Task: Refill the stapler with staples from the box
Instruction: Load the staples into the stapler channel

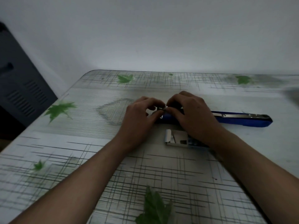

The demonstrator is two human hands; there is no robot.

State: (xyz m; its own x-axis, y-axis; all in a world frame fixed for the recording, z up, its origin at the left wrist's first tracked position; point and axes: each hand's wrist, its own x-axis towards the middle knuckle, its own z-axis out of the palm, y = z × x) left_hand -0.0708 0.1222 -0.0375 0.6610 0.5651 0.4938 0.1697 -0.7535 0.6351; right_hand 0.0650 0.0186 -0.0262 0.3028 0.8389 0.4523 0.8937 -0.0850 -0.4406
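White wall fills the upper half of the view, and a dark cabinet (21, 88) with vent slots stands at the left. Below it the worktop (80, 143) is seen, covered in a pale pattern of crossed lines and green leaves.

A blue stapler (242, 119) is laid open and flat across the middle of the worktop, its metal staple channel facing up and its far end pointing right. Its left end is covered by the two hands. The left hand (140, 117) and right hand (192, 113) are brought together over that end, with fingers (159, 105) curled and their tips pinched narrowly on a small, pale metal piece; whether this is a strip of staples or part of the stapler cannot be told.

The box (176, 138) is set just in front of the stapler, nearer the person, with its flap open to the left. Its right part is hidden under the right wrist. Both forearms are bare and reach in from the bottom edge.
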